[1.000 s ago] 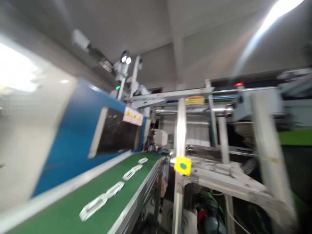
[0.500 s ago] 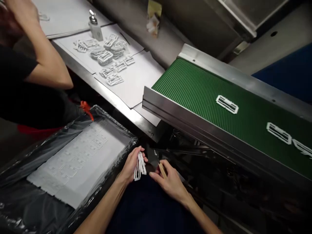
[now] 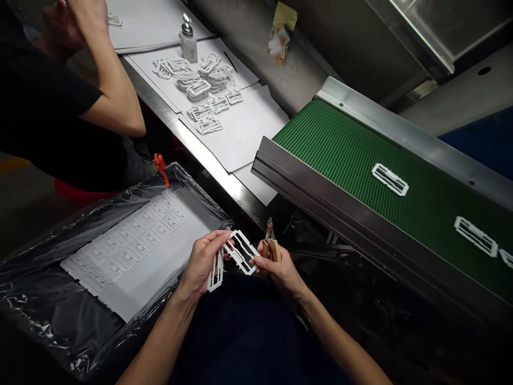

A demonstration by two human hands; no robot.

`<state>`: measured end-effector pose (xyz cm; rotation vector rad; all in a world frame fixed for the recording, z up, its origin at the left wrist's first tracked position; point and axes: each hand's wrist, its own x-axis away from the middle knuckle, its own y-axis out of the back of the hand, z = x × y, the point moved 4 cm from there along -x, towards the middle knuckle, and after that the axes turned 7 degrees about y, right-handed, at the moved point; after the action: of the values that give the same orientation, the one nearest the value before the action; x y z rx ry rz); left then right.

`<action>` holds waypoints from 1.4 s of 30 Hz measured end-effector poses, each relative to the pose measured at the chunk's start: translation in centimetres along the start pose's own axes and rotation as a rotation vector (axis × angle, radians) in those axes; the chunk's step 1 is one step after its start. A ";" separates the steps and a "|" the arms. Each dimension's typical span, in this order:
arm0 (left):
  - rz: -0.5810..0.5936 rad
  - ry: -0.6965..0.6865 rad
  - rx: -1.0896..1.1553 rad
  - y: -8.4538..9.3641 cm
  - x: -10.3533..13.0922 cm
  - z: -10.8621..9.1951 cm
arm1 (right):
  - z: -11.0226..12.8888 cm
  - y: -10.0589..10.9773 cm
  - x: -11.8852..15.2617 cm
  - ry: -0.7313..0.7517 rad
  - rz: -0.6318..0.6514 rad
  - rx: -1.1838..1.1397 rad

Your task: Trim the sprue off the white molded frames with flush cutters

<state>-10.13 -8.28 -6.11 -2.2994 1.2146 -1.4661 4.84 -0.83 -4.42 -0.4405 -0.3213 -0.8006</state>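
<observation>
My left hand [image 3: 203,262] is closed around a few white plastic frames [image 3: 215,274] that hang below its fingers. One more white frame [image 3: 241,252] is spread flat between both hands, its upper left corner pinched by the left fingers. My right hand [image 3: 280,270] touches that frame's lower right corner with thumb and fingertips. In the same palm it grips a pair of nippers [image 3: 271,243] with tan handles, jaws pointing up and away from me.
Left, a black plastic-lined bin [image 3: 176,171] holds a sheet with rows of parts. A green conveyor belt [image 3: 340,144] carries white frames on the right. White frames [image 3: 200,88] and a pump bottle [image 3: 187,43] stand on the paper-covered table. A co-worker's arm [image 3: 116,91] is at upper left.
A single white frame now lies spread between both hands; before, the frames were bunched in my left hand. My right hand has moved closer to it. The view has shifted.
</observation>
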 end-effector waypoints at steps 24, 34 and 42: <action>-0.078 0.093 0.204 0.4 -2.0 0.4 | 0.0 -2.2 -1.4 0.034 0.045 0.101; -0.147 0.095 0.410 1.6 -5.5 2.3 | -2.7 -4.7 -3.7 0.025 -0.034 0.670; -0.062 0.023 0.461 1.6 -8.0 -1.4 | -3.7 -4.5 -9.1 0.091 -0.037 0.374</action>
<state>-13.68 -3.34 -11.75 -2.0230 0.7150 -1.5954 -4.09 0.21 -10.45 -0.0477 -0.3859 -0.7739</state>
